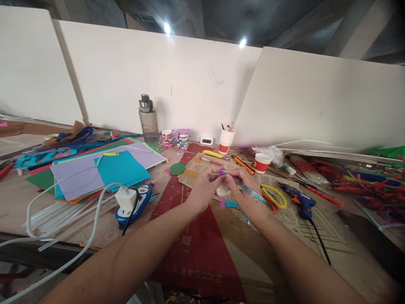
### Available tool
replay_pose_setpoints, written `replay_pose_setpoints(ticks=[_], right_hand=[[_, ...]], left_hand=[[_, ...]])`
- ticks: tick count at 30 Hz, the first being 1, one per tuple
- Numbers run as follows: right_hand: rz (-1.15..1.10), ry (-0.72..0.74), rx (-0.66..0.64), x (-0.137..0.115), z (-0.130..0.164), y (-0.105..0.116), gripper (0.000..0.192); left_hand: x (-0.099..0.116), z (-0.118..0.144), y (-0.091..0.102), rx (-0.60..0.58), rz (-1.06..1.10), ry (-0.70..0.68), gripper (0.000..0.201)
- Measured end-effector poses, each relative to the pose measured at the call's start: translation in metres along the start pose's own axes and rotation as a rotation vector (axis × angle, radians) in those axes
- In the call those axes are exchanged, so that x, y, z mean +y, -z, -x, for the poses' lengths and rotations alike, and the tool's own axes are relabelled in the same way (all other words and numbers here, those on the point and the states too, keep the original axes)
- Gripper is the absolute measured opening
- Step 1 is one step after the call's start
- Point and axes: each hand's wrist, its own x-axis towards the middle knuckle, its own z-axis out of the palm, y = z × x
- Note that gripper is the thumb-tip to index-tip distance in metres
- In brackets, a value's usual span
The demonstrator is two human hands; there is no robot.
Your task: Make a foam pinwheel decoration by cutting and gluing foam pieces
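My left hand (204,188) is closed, its thumb and fingers pinching a small purple paper piece (221,172). In my right hand (248,196) is a pen with a clear teal barrel (253,193), its tip pointing at the purple piece. Between and just below the hands a pale round thing, apparently a paper cup (222,191), is partly hidden by the fingers. A purple strip (222,203) hangs from its near side, and a blue strip (230,204) lies to the right. Under the hands lies red and brown cardboard (202,236).
Scissors with yellow and red handles (278,196) and a blue glue gun (305,207) lie right. Paper cups (262,162), decorated cups (182,138), and a bottle (148,120) stand farther back. Coloured paper (76,177) and a power strip (136,207) with a white cable sit left.
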Motion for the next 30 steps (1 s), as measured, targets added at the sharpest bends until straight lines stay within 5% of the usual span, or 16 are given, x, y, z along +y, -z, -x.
replay_pose_setpoints(ticks=[30], right_hand=[[0.002, -0.022, -0.029, -0.0036, -0.0010, 0.0026, 0.009]], left_hand=[[0.0023, 0.0008, -0.0028, 0.007, 0.026, 0.014, 0.049]])
